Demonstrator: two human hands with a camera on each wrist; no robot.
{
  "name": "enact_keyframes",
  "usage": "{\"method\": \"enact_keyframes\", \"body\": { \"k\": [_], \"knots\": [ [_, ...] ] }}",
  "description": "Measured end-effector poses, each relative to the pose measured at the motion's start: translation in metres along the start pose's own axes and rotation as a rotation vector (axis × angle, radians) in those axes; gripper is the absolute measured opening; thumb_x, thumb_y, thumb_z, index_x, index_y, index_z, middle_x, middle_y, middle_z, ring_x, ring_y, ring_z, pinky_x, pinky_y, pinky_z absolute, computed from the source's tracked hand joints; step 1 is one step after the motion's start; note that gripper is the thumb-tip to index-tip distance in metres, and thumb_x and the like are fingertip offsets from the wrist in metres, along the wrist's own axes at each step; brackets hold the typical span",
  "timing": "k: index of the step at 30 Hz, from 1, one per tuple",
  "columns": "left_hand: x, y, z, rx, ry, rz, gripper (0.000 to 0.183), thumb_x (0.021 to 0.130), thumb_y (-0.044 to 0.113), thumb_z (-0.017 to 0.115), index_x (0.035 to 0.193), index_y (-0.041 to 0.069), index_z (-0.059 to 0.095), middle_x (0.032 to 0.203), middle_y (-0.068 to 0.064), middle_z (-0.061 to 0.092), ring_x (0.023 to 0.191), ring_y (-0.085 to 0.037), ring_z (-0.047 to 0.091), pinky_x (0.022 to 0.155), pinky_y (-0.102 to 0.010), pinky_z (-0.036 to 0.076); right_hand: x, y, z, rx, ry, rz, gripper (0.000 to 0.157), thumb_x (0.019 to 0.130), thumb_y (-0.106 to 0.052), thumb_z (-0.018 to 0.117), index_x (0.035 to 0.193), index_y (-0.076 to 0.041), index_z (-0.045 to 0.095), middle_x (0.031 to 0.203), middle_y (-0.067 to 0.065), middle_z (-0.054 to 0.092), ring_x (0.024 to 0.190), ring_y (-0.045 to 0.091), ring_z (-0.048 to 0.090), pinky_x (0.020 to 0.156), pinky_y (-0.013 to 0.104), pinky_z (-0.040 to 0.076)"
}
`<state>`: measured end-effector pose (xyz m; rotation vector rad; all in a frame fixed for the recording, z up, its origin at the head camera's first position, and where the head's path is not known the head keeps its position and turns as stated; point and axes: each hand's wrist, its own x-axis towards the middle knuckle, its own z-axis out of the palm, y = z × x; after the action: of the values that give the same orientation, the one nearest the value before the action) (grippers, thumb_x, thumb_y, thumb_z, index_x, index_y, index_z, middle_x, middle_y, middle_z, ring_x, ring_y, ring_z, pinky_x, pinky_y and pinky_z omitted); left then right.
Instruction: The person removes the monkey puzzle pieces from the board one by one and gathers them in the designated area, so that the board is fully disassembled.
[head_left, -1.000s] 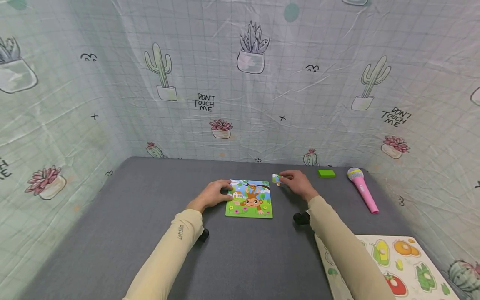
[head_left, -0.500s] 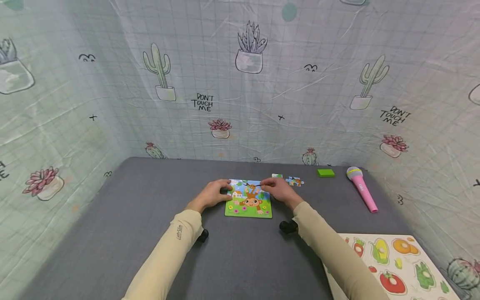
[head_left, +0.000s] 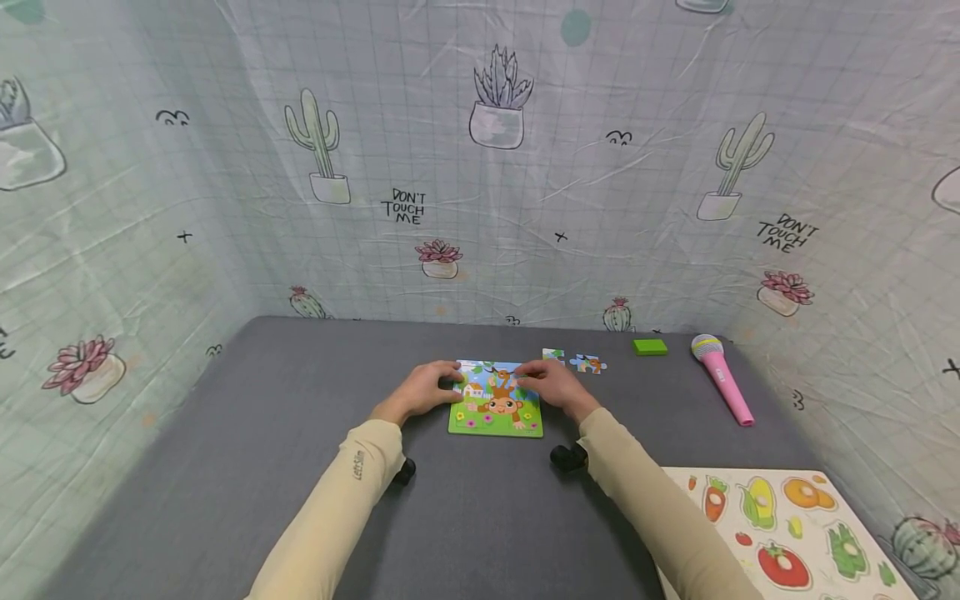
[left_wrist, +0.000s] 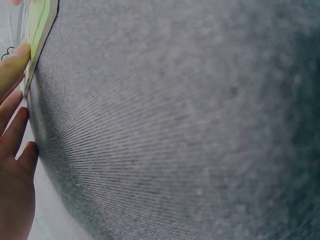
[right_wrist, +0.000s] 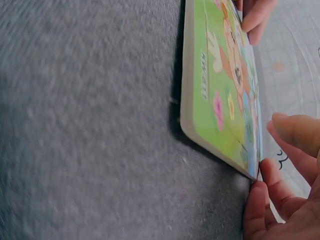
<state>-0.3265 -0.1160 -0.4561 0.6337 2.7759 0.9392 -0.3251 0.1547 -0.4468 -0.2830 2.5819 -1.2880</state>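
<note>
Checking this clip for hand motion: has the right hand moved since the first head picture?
Yes, leftward: in the head view the right hand is farther from the green block, its fingertips now at the puzzle's upper right.

A grey tabletop [head_left: 187,467] with a fine, cloth-like grain carried a square monkey puzzle [head_left: 480,422], its green edge turned toward the near side, with a green-and-white piece [head_left: 552,353] and a blue-and-orange piece [head_left: 588,364] lying just past its far right corner. Farther right, a bright green block [head_left: 650,347] sat near the back edge beside a pink toy microphone [head_left: 723,382], its silver head pointing toward the back. At the near right corner lay a white board [head_left: 819,546] of colorful vegetable pictures, partly hidden beneath a sleeve [head_left: 660,508].
</note>
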Motion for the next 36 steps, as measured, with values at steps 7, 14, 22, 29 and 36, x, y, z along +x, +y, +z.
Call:
{"method": "enact_keyframes", "body": {
  "k": [7, 14, 22, 29, 36],
  "knots": [
    [0.001, 0.001, -0.002, 0.006, -0.016, 0.000, 0.036, 0.090, 0.022, 0.073, 0.122, 0.007, 0.068, 0.147, -0.010, 0.048, 0.138, -0.032, 0.039, 0.114, -0.047, 0.032, 0.001, -0.002, 0.004, -0.006, -0.004, -0.010, 0.026, 0.097, -0.013, 0.061, 0.120, -0.004, 0.070, 0.136, 0.018, 0.056, 0.124, 0.036, 0.051, 0.093, 0.047, 0.049],
    [-0.002, 0.001, -0.003, -0.019, -0.021, -0.007, 0.037, 0.090, 0.021, 0.073, 0.123, 0.007, 0.068, 0.148, -0.009, 0.047, 0.139, -0.032, 0.037, 0.115, -0.048, 0.031, 0.000, -0.007, 0.011, -0.069, 0.018, -0.027, 0.024, 0.094, -0.014, 0.066, 0.115, -0.005, 0.073, 0.133, 0.019, 0.057, 0.131, 0.041, 0.044, 0.105, 0.054, 0.040],
    [-0.001, 0.002, -0.003, 0.001, -0.031, -0.004, 0.037, 0.090, 0.021, 0.073, 0.124, 0.007, 0.067, 0.148, -0.009, 0.047, 0.139, -0.032, 0.037, 0.114, -0.049, 0.031, 0.003, -0.007, 0.014, -0.182, 0.038, -0.078, 0.026, 0.091, -0.016, 0.069, 0.115, -0.006, 0.074, 0.131, 0.022, 0.058, 0.144, 0.047, 0.015, 0.114, 0.065, 0.006],
    [0.000, 0.001, -0.003, 0.004, -0.030, 0.005, 0.037, 0.090, 0.021, 0.073, 0.124, 0.007, 0.067, 0.148, -0.010, 0.047, 0.139, -0.032, 0.037, 0.115, -0.048, 0.031, 0.003, -0.008, 0.016, -0.200, 0.051, -0.097, 0.016, 0.089, -0.014, 0.071, 0.103, -0.009, 0.078, 0.123, 0.016, 0.064, 0.143, 0.044, 0.021, 0.111, 0.065, 0.011],
    [-0.001, 0.002, -0.003, -0.004, -0.030, 0.008, 0.037, 0.090, 0.020, 0.072, 0.123, 0.006, 0.067, 0.148, -0.011, 0.047, 0.139, -0.033, 0.037, 0.114, -0.049, 0.031, 0.004, -0.008, 0.017, -0.216, 0.060, -0.088, 0.012, 0.089, -0.015, 0.072, 0.098, -0.010, 0.079, 0.125, 0.015, 0.060, 0.140, 0.042, 0.027, 0.109, 0.061, 0.015]
  ]
}}
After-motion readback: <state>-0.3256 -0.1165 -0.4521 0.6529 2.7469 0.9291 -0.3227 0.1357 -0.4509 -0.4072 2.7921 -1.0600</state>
